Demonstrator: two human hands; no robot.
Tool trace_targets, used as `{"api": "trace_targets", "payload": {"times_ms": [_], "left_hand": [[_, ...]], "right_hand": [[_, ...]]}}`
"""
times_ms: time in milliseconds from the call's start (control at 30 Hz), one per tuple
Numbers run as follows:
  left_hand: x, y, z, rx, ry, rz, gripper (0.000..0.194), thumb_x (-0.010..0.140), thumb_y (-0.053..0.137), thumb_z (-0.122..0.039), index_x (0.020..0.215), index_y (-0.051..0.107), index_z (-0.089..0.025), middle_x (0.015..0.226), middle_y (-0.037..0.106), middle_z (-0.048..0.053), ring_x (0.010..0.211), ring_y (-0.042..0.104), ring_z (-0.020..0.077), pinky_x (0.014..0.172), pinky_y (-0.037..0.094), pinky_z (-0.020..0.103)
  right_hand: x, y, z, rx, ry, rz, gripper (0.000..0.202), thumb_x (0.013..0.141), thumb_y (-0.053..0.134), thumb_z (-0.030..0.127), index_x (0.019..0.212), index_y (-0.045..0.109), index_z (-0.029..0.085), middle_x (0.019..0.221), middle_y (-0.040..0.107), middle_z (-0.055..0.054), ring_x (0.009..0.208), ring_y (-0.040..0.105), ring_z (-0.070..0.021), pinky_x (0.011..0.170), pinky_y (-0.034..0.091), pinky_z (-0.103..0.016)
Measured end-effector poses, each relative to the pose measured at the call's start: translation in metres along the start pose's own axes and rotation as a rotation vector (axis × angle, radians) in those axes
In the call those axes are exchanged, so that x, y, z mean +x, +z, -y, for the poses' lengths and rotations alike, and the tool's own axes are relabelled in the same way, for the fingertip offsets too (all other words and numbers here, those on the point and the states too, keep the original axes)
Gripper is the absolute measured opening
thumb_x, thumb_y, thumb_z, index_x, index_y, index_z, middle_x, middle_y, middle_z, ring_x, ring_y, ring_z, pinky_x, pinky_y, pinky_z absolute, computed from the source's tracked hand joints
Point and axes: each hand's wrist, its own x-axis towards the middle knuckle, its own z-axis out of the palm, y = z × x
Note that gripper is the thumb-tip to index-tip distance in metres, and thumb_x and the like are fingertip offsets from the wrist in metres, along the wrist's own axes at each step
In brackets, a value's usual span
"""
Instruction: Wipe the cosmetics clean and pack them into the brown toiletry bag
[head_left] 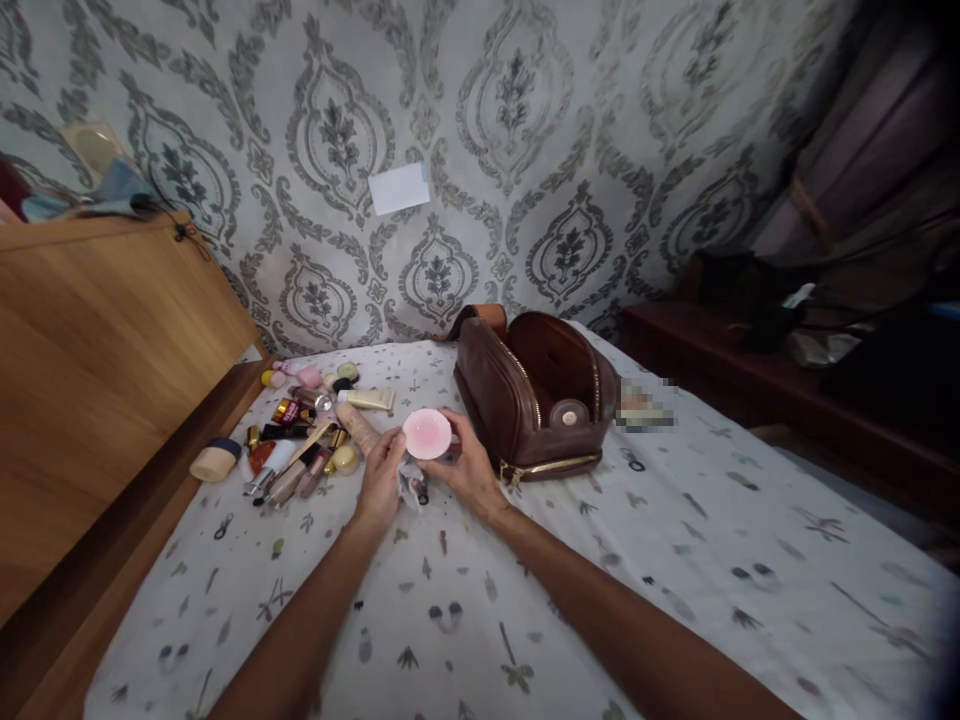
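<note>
A round pink cosmetic jar (427, 434) is between my hands, its pale top turned up toward me. My left hand (381, 478) closes on its left edge with the thumb and fingers. On the other side, my right hand (474, 472) is wrapped round its right edge. Just below the jar, a crumpled clear plastic piece with a dark end (414, 488) shows between the hands; whether it is held or lies on the sheet, I cannot tell. Right of my hands stands a brown leather toiletry bag (480, 390), its top unzipped and gaping.
Several cosmetics lie heaped at the left, among them a cream tube (367, 399) and a peach bottle (357, 428). A jar with a dark lid (215, 459) sits by the wooden bed edge. Patterned sheet (450, 650) spreads below, with a wallpapered wall (495, 120) behind.
</note>
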Motion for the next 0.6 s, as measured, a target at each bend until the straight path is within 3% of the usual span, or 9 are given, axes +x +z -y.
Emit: {"api": "trace_targets", "payload": {"times_ms": [267, 600], "left_hand": [[0.005, -0.010, 0.004, 0.062, 0.111, -0.033, 0.040, 0.079, 0.071, -0.037, 0.115, 0.065, -0.021, 0.124, 0.065, 0.006, 0.115, 0.060, 0.0200, 0.100, 0.045, 0.030], [0.004, -0.013, 0.002, 0.123, 0.141, 0.015, 0.042, 0.077, 0.068, -0.027, 0.119, 0.064, -0.022, 0.122, 0.066, 0.006, 0.109, 0.063, 0.0215, 0.093, 0.049, 0.032]], "right_hand": [[-0.002, 0.002, -0.002, -0.051, 0.009, 0.005, 0.072, 0.059, 0.083, 0.027, 0.123, 0.051, 0.021, 0.123, 0.060, -0.008, 0.114, 0.058, -0.0258, 0.101, 0.045, -0.041], [-0.004, 0.002, 0.002, -0.134, -0.023, 0.033, 0.063, 0.062, 0.080, 0.028, 0.117, 0.050, 0.022, 0.109, 0.062, -0.005, 0.098, 0.062, -0.0223, 0.089, 0.051, -0.036]]}}
